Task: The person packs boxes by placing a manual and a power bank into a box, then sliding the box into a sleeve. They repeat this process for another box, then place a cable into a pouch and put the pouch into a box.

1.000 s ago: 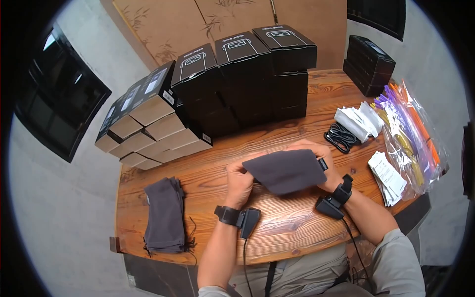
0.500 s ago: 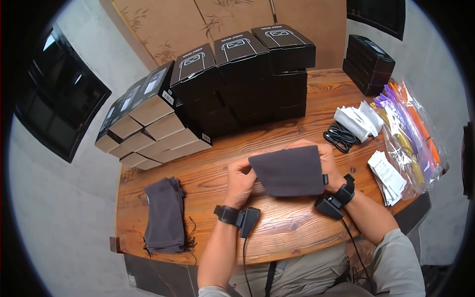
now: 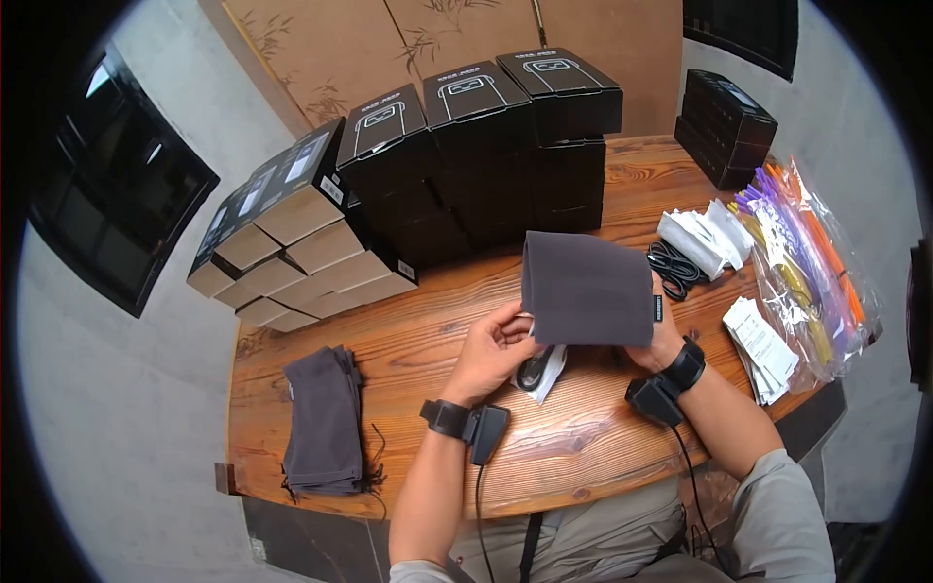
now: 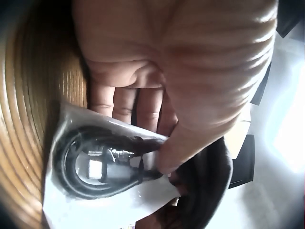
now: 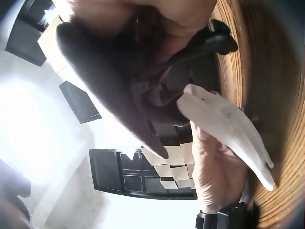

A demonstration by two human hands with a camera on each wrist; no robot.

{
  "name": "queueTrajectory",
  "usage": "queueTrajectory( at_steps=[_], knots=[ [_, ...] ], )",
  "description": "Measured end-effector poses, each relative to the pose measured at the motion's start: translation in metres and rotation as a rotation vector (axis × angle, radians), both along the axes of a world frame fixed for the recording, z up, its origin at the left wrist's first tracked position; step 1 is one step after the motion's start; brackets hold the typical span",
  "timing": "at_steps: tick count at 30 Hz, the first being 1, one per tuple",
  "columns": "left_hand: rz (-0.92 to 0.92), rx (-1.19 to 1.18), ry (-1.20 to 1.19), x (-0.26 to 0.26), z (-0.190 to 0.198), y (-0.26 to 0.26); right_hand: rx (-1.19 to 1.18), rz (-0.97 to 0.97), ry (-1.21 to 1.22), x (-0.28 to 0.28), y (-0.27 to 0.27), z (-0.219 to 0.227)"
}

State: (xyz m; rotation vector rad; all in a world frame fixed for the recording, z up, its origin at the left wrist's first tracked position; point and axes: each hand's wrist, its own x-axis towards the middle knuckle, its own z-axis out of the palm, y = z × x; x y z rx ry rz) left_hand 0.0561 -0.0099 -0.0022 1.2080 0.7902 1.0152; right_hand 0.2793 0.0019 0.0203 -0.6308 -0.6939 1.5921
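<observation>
A dark grey fabric pouch (image 3: 588, 291) with a small black side tag is held above the table by my right hand (image 3: 666, 335), whose fingers go behind and into its folds in the right wrist view. Below its lower left corner, my left hand (image 3: 494, 352) pinches a small plastic bag between thumb and fingers. Inside that bag lies a coiled black USB cable (image 4: 114, 174), its metal plug showing through the clear side. The bag's white back (image 5: 221, 117) faces the pouch's mouth in the right wrist view. A stack of similar pouches (image 3: 326, 423) lies at the left.
Black boxes (image 3: 476, 185) are stacked along the back, with more boxes (image 3: 301, 262) at the left. On the right lie a black coiled cable (image 3: 673, 270), white plastic bags (image 3: 708, 238), paper slips (image 3: 760, 350) and clear packs of coloured strips (image 3: 807, 272). Small black boxes (image 3: 724, 126) stand behind them.
The pouch has been raised and turned, away from my left hand. My left hand has let go of its edge and now shows the bagged cable, hidden in the earlier frames.
</observation>
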Motion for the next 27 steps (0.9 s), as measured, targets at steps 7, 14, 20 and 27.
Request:
queueTrajectory(
  at_steps=[7,14,20,27],
  knots=[
    [0.29,-0.042,-0.094,-0.004,0.002,0.005,0.444,-0.291,-0.497,0.004,0.02,-0.011],
    [0.594,0.04,-0.326,-0.023,-0.013,0.019,0.277,-0.065,-0.434,0.0,0.016,-0.004],
    [0.598,0.013,-0.253,-0.017,0.002,0.01,0.152,0.453,-0.527,0.012,0.015,-0.016],
    [0.602,0.025,-0.197,-0.015,0.004,0.01,-0.1,0.478,-0.513,-0.001,0.011,-0.002]
  ],
)
